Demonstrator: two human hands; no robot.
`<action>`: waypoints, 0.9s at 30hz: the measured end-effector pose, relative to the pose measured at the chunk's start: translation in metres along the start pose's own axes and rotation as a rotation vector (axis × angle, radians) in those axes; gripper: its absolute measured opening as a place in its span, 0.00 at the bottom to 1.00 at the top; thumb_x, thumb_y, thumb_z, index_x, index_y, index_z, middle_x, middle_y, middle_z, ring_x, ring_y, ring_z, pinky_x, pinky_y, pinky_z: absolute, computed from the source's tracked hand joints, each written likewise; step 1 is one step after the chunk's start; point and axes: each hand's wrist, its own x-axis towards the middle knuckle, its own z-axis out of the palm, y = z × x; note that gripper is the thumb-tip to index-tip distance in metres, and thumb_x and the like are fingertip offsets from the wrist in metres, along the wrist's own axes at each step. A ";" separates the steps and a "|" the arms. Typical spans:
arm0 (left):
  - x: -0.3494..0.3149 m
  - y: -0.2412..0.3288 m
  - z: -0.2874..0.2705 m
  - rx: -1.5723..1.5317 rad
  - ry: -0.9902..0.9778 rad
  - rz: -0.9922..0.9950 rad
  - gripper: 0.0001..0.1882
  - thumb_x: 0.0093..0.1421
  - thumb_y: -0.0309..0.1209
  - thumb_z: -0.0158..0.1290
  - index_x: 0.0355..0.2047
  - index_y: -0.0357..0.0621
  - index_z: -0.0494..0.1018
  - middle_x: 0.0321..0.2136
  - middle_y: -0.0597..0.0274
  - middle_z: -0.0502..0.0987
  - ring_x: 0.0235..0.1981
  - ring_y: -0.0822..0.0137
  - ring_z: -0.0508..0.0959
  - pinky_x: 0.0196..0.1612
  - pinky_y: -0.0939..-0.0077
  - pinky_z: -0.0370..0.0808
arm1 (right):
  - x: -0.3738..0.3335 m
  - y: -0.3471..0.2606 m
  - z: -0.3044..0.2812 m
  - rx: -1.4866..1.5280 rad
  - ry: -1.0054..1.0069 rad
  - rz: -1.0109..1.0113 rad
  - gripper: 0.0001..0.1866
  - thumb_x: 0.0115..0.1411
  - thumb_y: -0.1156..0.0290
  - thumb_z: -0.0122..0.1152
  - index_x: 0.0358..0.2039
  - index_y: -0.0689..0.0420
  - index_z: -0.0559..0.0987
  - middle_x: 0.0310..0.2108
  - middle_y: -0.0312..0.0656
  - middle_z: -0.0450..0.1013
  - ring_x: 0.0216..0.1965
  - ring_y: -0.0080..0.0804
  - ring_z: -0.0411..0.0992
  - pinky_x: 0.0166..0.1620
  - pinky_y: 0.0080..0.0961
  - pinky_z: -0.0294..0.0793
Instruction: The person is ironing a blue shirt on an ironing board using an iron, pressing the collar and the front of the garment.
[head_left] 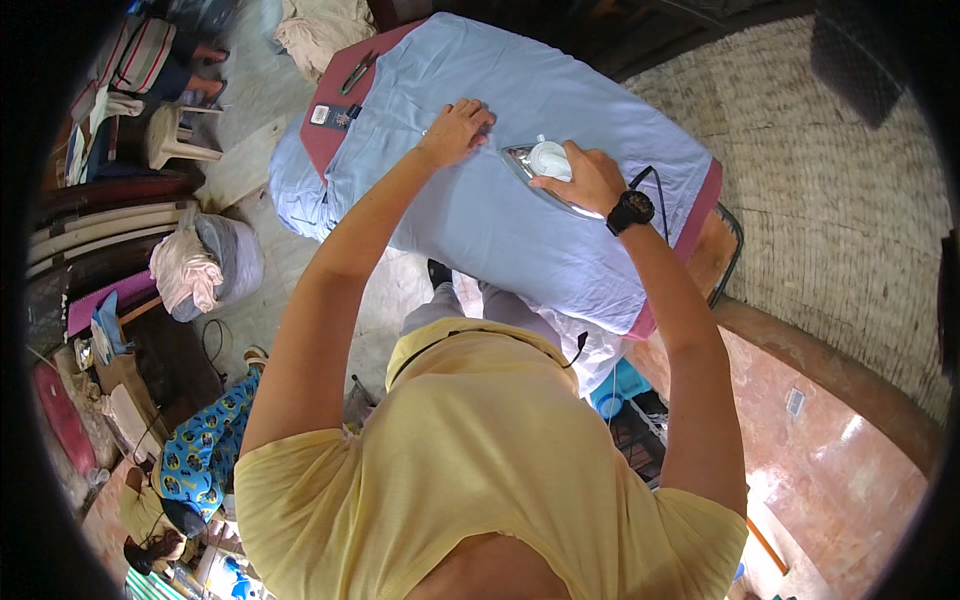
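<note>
Pale blue shirt point(480, 210), maroon board point(325, 120)

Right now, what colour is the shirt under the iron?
Light blue shirt, plain, seen best in the head view.

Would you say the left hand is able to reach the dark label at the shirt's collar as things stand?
Probably yes: the left hand lies flat on the light blue shirt, and only bare cloth separates it from the dark label.

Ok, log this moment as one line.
left hand flat on shirt | right hand grips iron | board under shirt
</note>
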 end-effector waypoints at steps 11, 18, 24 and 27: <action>0.023 -0.024 0.003 -0.437 -0.220 -0.171 0.09 0.47 0.20 0.57 0.30 0.40 0.72 0.22 0.58 0.75 0.27 0.58 0.78 0.32 0.68 0.74 | 0.002 -0.006 -0.001 0.035 0.057 -0.005 0.31 0.53 0.42 0.65 0.37 0.62 0.76 0.28 0.57 0.78 0.31 0.55 0.78 0.35 0.44 0.77; 0.027 -0.033 0.000 -0.550 -0.228 -0.294 0.15 0.45 0.13 0.55 0.34 0.39 0.71 0.25 0.60 0.76 0.27 0.68 0.76 0.32 0.75 0.74 | 0.016 -0.022 0.000 0.017 0.088 0.010 0.32 0.52 0.41 0.65 0.36 0.62 0.76 0.27 0.57 0.77 0.30 0.55 0.78 0.33 0.46 0.77; 0.015 -0.049 -0.014 -0.632 -0.187 -0.346 0.16 0.50 0.14 0.54 0.39 0.41 0.70 0.32 0.58 0.74 0.34 0.66 0.76 0.38 0.72 0.75 | 0.035 -0.032 0.004 0.017 0.096 -0.022 0.31 0.53 0.41 0.64 0.36 0.61 0.77 0.27 0.57 0.78 0.30 0.54 0.78 0.33 0.46 0.77; -0.002 -0.065 -0.029 -0.084 0.251 -0.188 0.14 0.53 0.22 0.58 0.40 0.41 0.71 0.37 0.53 0.74 0.43 0.57 0.75 0.45 0.61 0.73 | 0.046 -0.036 0.007 0.023 0.103 -0.044 0.32 0.53 0.41 0.64 0.36 0.61 0.77 0.27 0.57 0.78 0.30 0.54 0.79 0.33 0.45 0.78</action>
